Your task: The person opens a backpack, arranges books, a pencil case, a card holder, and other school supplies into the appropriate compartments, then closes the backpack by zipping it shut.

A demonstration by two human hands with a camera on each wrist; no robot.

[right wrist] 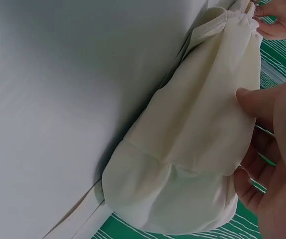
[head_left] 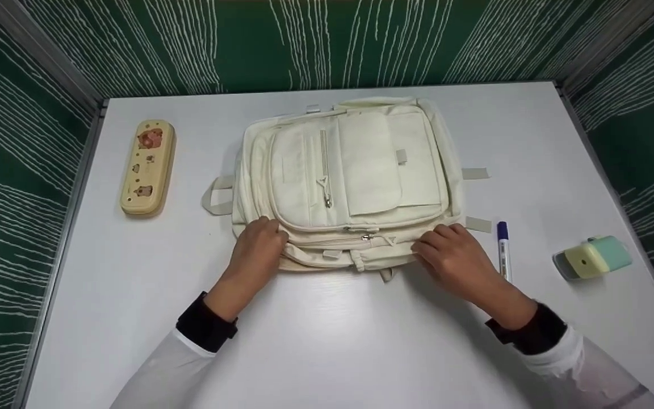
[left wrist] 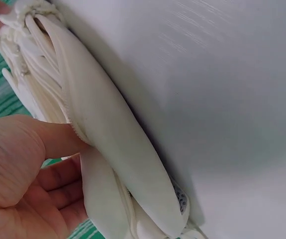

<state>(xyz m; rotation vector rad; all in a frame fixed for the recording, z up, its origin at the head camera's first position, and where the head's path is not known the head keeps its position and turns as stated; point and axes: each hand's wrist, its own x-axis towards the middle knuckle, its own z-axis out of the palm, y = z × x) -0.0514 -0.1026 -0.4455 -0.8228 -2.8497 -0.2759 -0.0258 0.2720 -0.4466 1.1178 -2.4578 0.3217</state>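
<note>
A cream backpack (head_left: 372, 165) lies front side up on the white table (head_left: 327, 341), its top loop to the left. At its near left edge my left hand (head_left: 258, 245) grips the fabric. The left wrist view shows that hand (left wrist: 28, 174) pinching the cloth beside a zipper seam, thumb on one side and fingers behind. My right hand (head_left: 455, 258) holds the near right edge. Seen from the right wrist, the thumb of this hand (right wrist: 277, 149) presses the side pocket (right wrist: 197, 119), while its other fingers curl at the bag's front edge.
A yellow pencil case (head_left: 148, 167) with animal pictures lies at the left. Right of the bag are a blue-capped marker (head_left: 503, 250), partly behind my right hand, and a yellow and green pencil sharpener (head_left: 594, 258). Green panels with white streaks (head_left: 327, 45) border the table.
</note>
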